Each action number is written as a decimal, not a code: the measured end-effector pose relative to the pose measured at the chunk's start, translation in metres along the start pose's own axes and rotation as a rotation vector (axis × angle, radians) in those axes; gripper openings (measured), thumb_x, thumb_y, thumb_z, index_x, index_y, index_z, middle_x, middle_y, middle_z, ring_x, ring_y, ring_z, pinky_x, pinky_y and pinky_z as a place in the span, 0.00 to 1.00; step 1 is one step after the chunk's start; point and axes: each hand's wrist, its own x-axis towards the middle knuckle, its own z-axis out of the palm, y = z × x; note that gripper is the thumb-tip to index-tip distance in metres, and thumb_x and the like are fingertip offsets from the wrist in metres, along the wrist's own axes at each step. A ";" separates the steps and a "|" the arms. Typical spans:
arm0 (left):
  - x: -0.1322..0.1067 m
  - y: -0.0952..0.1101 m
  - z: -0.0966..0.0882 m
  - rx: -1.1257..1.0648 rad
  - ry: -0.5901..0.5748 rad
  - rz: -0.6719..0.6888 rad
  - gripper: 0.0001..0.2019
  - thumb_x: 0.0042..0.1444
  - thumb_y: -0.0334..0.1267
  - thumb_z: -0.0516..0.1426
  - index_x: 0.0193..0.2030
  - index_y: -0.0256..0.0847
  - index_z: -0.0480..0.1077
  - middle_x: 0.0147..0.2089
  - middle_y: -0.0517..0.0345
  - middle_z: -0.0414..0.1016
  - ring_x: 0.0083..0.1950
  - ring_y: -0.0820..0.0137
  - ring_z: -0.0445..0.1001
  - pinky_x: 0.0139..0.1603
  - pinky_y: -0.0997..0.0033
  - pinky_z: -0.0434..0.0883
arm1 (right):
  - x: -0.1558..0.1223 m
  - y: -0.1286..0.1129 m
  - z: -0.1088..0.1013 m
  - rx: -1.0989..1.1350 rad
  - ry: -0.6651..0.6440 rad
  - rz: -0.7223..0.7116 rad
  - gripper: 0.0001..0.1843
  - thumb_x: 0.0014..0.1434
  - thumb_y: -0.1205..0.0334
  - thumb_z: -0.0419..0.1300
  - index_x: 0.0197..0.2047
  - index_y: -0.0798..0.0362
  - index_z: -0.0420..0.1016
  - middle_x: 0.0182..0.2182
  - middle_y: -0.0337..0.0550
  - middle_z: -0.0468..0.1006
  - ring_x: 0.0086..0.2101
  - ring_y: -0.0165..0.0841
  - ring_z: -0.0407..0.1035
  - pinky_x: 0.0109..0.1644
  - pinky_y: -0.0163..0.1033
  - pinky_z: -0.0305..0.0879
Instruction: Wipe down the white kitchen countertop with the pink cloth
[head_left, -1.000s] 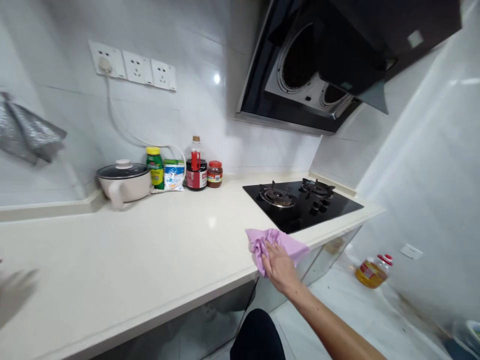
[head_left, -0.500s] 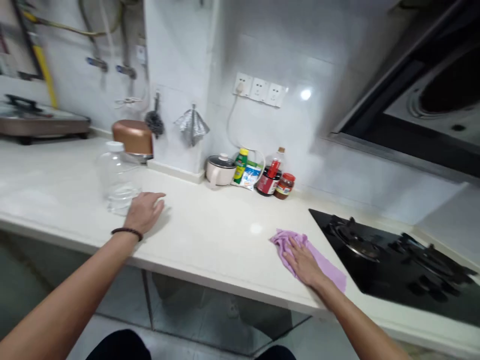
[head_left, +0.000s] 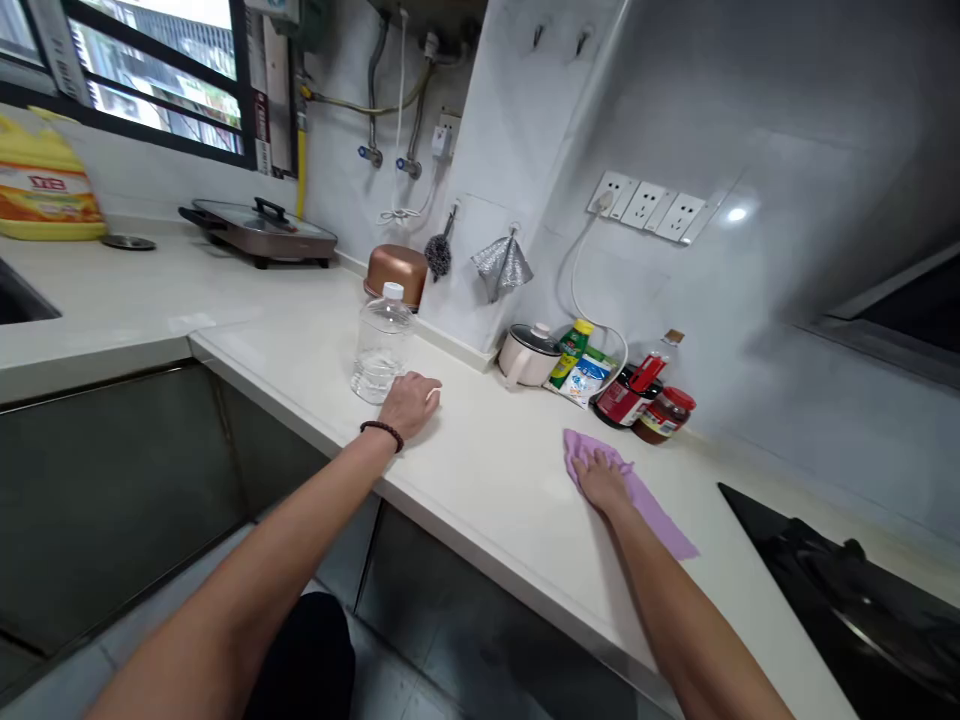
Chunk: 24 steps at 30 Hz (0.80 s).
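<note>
My right hand [head_left: 602, 482] presses down on a purple cleaning cloth [head_left: 652, 515] on the white countertop [head_left: 487, 450]. Its fingers are bent into the bunched far end, and the rest of the cloth trails toward the stove. On the left, my left hand [head_left: 411, 403] rests at the counter with loosely bent fingers and nothing in them; a dark bead bracelet circles that wrist. Just behind it stands a large clear plastic bottle [head_left: 381, 345] with a white cap, upright. Whether the hand touches the bottle I cannot tell.
Along the wall stand a small cream pot [head_left: 527, 358], a green bottle [head_left: 571, 352], a blue-white packet [head_left: 586, 378] and jars with red on them [head_left: 664, 415]. A black gas stove [head_left: 847, 590] lies right. Further left are a copper-coloured pot [head_left: 397, 270] and an electric pan [head_left: 259, 228].
My view has turned left, bringing in the window and a yellow jug. My right hand has slid the cloth away from the front edge, toward the jars. My left hand stays near the bottle.
</note>
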 end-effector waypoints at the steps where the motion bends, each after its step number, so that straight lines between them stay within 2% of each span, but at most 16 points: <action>1: 0.000 0.001 -0.001 -0.003 0.001 -0.004 0.17 0.66 0.36 0.51 0.52 0.41 0.79 0.49 0.47 0.83 0.57 0.56 0.74 0.62 0.51 0.68 | 0.005 -0.026 -0.001 0.009 -0.010 -0.024 0.35 0.77 0.50 0.36 0.78 0.57 0.58 0.73 0.61 0.58 0.73 0.50 0.48 0.75 0.66 0.40; 4: 0.000 0.002 -0.004 0.006 -0.005 -0.026 0.16 0.66 0.34 0.51 0.50 0.42 0.80 0.48 0.48 0.84 0.56 0.57 0.75 0.61 0.52 0.68 | 0.006 -0.103 -0.010 0.060 -0.030 -0.155 0.35 0.78 0.46 0.36 0.80 0.53 0.53 0.76 0.55 0.51 0.75 0.48 0.40 0.77 0.60 0.35; 7: 0.000 0.004 -0.006 0.028 -0.014 -0.053 0.16 0.66 0.34 0.52 0.50 0.42 0.81 0.48 0.46 0.83 0.56 0.56 0.75 0.60 0.53 0.69 | -0.016 -0.165 -0.025 0.152 -0.045 -0.413 0.36 0.78 0.43 0.37 0.81 0.53 0.52 0.78 0.54 0.45 0.76 0.51 0.34 0.77 0.62 0.32; 10: 0.000 0.005 -0.007 0.038 -0.021 -0.047 0.15 0.67 0.34 0.52 0.50 0.41 0.81 0.48 0.46 0.83 0.56 0.56 0.75 0.61 0.52 0.68 | -0.048 -0.196 -0.038 0.228 -0.065 -0.630 0.38 0.78 0.39 0.38 0.80 0.51 0.52 0.78 0.50 0.42 0.76 0.50 0.32 0.77 0.61 0.32; 12: -0.001 0.005 -0.008 0.046 -0.028 -0.034 0.15 0.67 0.34 0.52 0.50 0.42 0.80 0.48 0.46 0.83 0.56 0.57 0.75 0.61 0.52 0.68 | -0.066 -0.198 -0.043 0.246 -0.064 -0.657 0.36 0.78 0.38 0.38 0.80 0.46 0.54 0.79 0.45 0.42 0.76 0.50 0.30 0.77 0.64 0.29; 15: -0.001 0.004 -0.009 0.049 -0.044 -0.025 0.16 0.67 0.35 0.51 0.50 0.43 0.81 0.47 0.47 0.84 0.56 0.57 0.75 0.61 0.52 0.68 | -0.078 -0.179 -0.042 0.216 -0.037 -0.544 0.34 0.77 0.36 0.39 0.79 0.36 0.55 0.79 0.38 0.41 0.75 0.56 0.24 0.72 0.79 0.23; 18: -0.001 0.002 -0.010 0.041 -0.055 -0.013 0.16 0.68 0.35 0.51 0.51 0.43 0.81 0.47 0.49 0.84 0.56 0.57 0.74 0.62 0.52 0.68 | -0.073 -0.133 -0.031 0.171 -0.047 -0.348 0.34 0.76 0.35 0.38 0.79 0.33 0.53 0.79 0.37 0.41 0.75 0.61 0.25 0.65 0.89 0.29; 21: -0.001 0.002 -0.010 0.030 -0.055 -0.019 0.17 0.68 0.35 0.51 0.51 0.43 0.81 0.48 0.49 0.84 0.57 0.57 0.74 0.62 0.52 0.68 | -0.059 -0.058 -0.012 0.122 -0.049 -0.127 0.36 0.75 0.36 0.37 0.79 0.36 0.53 0.78 0.40 0.46 0.75 0.58 0.34 0.68 0.85 0.38; 24: -0.001 0.002 -0.009 0.009 -0.046 -0.040 0.17 0.67 0.35 0.51 0.51 0.42 0.81 0.48 0.47 0.84 0.57 0.56 0.74 0.62 0.51 0.68 | -0.053 0.028 0.009 0.055 -0.052 0.045 0.36 0.74 0.41 0.36 0.76 0.42 0.63 0.76 0.47 0.54 0.74 0.54 0.44 0.71 0.77 0.44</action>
